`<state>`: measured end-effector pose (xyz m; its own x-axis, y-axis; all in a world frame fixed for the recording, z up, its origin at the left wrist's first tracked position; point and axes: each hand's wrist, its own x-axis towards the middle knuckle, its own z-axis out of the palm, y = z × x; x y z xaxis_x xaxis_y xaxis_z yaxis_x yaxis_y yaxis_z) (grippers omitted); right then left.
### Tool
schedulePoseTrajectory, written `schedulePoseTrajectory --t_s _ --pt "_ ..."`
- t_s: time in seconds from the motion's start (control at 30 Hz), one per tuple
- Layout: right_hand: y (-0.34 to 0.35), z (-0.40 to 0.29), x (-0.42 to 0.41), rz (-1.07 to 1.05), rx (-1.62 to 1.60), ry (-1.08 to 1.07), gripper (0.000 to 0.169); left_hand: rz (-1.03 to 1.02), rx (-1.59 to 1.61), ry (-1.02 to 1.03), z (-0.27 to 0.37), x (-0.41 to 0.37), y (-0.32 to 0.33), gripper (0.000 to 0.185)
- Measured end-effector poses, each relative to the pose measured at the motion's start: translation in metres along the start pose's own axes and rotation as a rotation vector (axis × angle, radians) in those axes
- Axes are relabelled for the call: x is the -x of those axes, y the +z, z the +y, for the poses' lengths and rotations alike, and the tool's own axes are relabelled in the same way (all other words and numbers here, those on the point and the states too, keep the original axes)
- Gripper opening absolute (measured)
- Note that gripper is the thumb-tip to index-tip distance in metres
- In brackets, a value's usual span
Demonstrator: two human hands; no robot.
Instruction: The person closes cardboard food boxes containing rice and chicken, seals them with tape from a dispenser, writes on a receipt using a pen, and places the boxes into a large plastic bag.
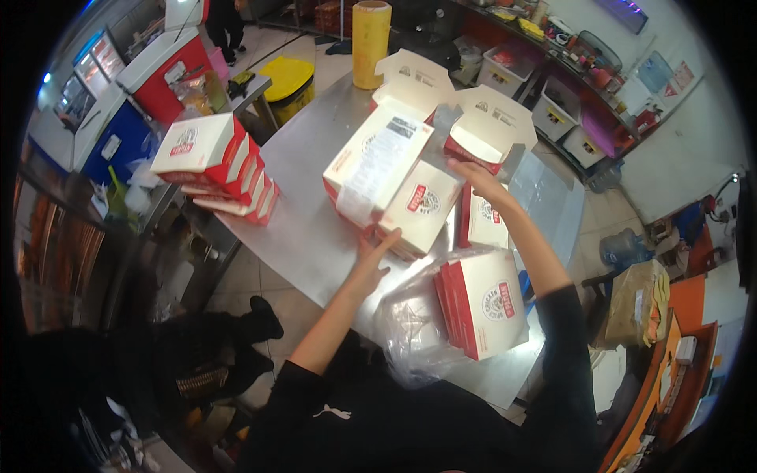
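Note:
A closed white-and-red cardboard food box (421, 204) lies on the metal table between my hands. My left hand (372, 257) grips its near left corner, the thumb at the top edge. At its far right corner, my right hand (480, 182) has its fingers against the side. Directly left of this box is a larger closed carton (378, 162) with a translucent strip and a printed label on top. Two boxes with raised lids, one on the left (411, 86) and one on the right (491, 121), stand beyond. Another closed box (488, 219) sits partly under my right forearm.
Flattened or stacked red-and-white boxes (482, 304) lie nearest me, partly in a clear plastic bag (414, 325). A leaning box stack (219, 168) stands at the table's (295, 236) left edge. A yellow film roll (371, 44) stands at the back. A person (225, 26) is in the background.

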<state>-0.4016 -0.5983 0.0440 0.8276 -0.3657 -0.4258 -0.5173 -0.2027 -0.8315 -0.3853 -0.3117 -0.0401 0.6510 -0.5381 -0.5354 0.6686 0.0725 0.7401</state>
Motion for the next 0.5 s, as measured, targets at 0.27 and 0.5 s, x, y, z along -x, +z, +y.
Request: schedulePoseTrajectory --t_s 0.27,0.5 --pt "0.008 0.008 -0.023 -0.527 -0.122 0.479 0.093 -0.167 0.145 -0.143 -0.002 0.003 -0.019 0.115" --pt "-0.003 0.019 0.003 -0.528 -0.027 0.322 0.118 -0.421 -0.028 -0.001 -0.006 0.015 -0.03 0.103"
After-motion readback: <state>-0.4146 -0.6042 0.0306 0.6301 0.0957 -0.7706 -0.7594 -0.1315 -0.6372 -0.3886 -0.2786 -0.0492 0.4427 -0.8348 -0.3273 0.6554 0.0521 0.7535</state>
